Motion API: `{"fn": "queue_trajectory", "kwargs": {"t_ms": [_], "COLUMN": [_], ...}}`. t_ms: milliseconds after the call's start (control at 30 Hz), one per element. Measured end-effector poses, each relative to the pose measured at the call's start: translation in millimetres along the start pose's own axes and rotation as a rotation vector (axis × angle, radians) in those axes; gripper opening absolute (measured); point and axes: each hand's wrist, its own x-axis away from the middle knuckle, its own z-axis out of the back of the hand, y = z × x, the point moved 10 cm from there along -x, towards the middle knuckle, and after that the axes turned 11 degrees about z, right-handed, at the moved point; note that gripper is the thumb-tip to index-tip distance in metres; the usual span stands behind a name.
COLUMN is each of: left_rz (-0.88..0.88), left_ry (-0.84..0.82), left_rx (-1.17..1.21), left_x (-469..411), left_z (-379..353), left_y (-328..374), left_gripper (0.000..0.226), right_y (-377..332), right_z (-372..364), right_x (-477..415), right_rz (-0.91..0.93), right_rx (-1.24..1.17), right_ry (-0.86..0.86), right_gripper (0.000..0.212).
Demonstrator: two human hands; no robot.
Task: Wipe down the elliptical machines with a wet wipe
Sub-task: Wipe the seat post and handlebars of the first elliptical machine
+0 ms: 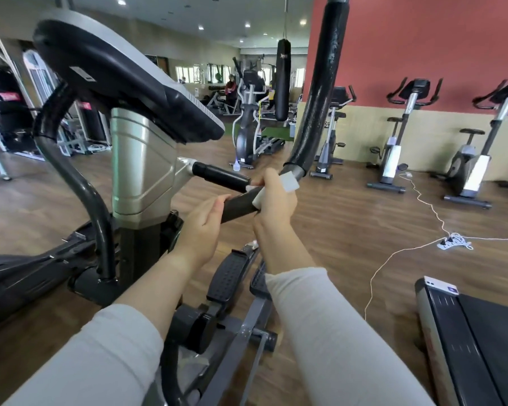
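The wooden floor (pixel 335 244) carries the elliptical (pixel 141 165), exercise bikes (pixel 393 153) and a power strip (pixel 449 244) (white cable (pixel 369 291) attached).

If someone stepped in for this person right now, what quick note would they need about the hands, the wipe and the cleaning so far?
Left hand: grips the near end of the black handlebar.
Right hand: holds the wet wipe wrapped round the same bar, near its bend.
Done: wiping of this elliptical's handlebar is under way; which parts are already clean cannot be told.
Left: probably the rest of the bar, the console, the pedals, then the second elliptical farther back.
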Motion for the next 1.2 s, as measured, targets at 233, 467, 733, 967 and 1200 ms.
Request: {"fn": "queue_trajectory", "kwargs": {"t_ms": [233, 467, 733, 967, 1200], "left_rz": [-0.003, 0.047, 0.021, 0.041, 0.006], "left_ry": [-0.002, -0.057, -0.116, -0.135, -0.142], "left_rx": [0.035, 0.023, -0.029, -0.036, -0.109], "left_x": [-1, -4, -5, -3, -4], "left_z": [0, -1, 0, 1, 0], "left_y": [-5, -12, -10, -8, -7], "left_gripper": [0.037, 0.04, 0.042, 0.04, 0.042], "right_y": [-22, -13, -20, -37, -23], "right_z": [-8, -24, -4, 2, -12], "right_x": [-16, -19, -28, -22, -14], "right_rz": [-0.145, -0.202, -0.073, 0.044, -0.102], "right_rx": [0.034, -0.354, -0.01, 0.334, -0.186], "right_ry": [-0.14, -0.403, -0.166, 0.029, -0.266], "right_gripper": [0.012, 0.02, 0.015, 0.017, 0.021]}}
